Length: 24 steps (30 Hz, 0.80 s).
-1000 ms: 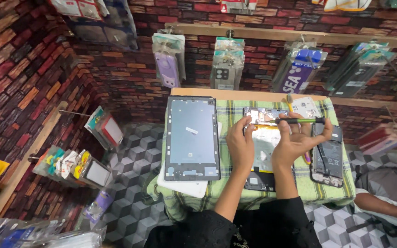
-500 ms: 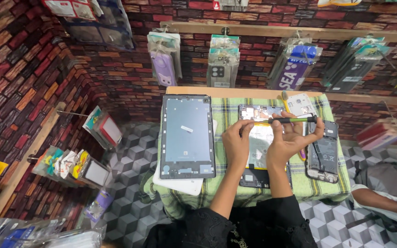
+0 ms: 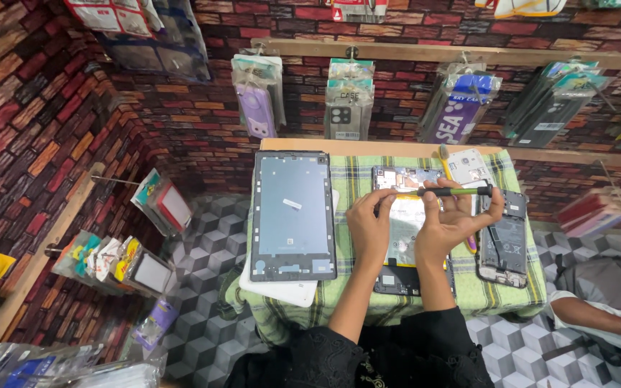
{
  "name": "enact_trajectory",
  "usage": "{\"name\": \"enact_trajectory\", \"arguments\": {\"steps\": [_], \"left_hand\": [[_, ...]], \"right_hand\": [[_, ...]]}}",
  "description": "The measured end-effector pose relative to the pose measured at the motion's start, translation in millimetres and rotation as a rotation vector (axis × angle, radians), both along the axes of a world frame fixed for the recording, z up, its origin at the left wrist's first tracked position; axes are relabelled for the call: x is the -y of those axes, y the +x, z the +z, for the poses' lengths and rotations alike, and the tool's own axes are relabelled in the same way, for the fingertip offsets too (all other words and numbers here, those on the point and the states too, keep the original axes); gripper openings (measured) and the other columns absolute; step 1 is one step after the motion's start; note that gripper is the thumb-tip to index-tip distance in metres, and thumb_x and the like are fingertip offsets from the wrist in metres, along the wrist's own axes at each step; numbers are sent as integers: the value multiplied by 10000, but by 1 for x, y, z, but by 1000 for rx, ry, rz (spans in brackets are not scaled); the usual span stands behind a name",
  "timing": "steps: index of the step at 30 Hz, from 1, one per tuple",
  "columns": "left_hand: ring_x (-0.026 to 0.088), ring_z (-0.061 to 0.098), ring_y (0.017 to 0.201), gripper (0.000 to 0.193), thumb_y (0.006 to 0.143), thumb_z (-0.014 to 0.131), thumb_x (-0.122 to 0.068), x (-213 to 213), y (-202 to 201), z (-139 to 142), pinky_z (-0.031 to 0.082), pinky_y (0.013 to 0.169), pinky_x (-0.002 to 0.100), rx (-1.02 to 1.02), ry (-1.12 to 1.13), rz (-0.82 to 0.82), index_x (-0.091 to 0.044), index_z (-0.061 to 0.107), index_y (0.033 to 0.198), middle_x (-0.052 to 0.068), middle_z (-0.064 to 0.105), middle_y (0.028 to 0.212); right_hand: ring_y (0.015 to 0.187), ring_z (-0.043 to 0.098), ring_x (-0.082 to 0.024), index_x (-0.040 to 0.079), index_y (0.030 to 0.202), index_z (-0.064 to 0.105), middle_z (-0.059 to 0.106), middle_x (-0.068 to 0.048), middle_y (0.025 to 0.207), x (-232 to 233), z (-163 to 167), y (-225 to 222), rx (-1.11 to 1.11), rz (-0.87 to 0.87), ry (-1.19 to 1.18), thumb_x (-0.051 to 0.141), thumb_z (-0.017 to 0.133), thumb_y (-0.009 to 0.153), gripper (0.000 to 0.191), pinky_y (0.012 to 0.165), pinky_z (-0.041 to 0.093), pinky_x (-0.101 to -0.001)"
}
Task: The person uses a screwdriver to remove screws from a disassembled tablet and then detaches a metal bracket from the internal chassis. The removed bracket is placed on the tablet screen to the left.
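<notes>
Setting: brick-patterned walls hung with bagged phone cases (image 3: pixel 348 100); a small desk (image 3: pixel 368 147) under a green checked cloth (image 3: pixel 353 179) sits at centre frame.
Left hand (image 3: pixel 369 226): fingertips press on an opened tablet body (image 3: pixel 404 230) lying at centre of the cloth; the grip looks like a light pinch at its upper edge, though the view is too small to be sure.
Right hand (image 3: pixel 454 219): grip closed around a slim green-handled screwdriver (image 3: pixel 454 191), held just above the tablet body's upper part.
Screwdriver axis: long axis runs nearly level across the frame; the dark cap sits at the right end and the thin tip points left, toward the left hand's fingers.
Tablet body axis: long axis runs top to bottom of the frame.
Nearby: a grey tablet frame (image 3: pixel 292 215) lies to the left on a white panel (image 3: pixel 282 291); an opened phone (image 3: pixel 503 241) lies to the right.
Risk: the tip could slip and scratch exposed parts or jab the left fingers, since both hands crowd one spot.
Risk: loose parts could roll off the cloth's edge.
</notes>
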<state>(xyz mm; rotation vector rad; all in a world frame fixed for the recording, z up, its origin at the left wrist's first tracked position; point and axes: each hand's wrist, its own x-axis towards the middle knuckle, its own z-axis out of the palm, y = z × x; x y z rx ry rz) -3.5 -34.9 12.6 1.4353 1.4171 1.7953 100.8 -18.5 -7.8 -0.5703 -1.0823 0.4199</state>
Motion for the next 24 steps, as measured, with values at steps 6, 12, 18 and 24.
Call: {"name": "enact_trajectory", "arguments": {"steps": [6,12,18,24], "left_hand": [[230,649,775,119,936,704,-152,1,0,0,528,717,355,12,2,-13,-65,779,967,79,753,864],[223,644,789,123,940,702,-155,2,-1,3,525,727,352,7,16,-11,-64,777,972,71,746,869],[231,620,765,125,942,701,-159,3,-1,3,506,713,363,-22,-15,4,-66,782,963,69,745,851],[240,630,780,119,940,690,-137,3,-1,3,509,725,371,-28,1,16,-59,777,960,69,748,858]], "right_hand": [[1117,687,-271,238,1535,105,599,-203,1291,1,-1,0,4,-4,5,-175,649,1045,840,1020,588,-397],[1107,677,-269,245,1528,112,606,-212,1280,3,0,-1,74,-43,5,-189,645,1035,846,1020,565,-397],[1109,676,-263,256,1528,112,596,-208,1287,3,0,-2,78,-46,28,-185,634,1048,835,1016,585,-410],[1079,680,-260,261,1525,120,598,-204,1268,4,0,-4,92,-47,36,-190,629,1037,837,990,588,-410]]}}
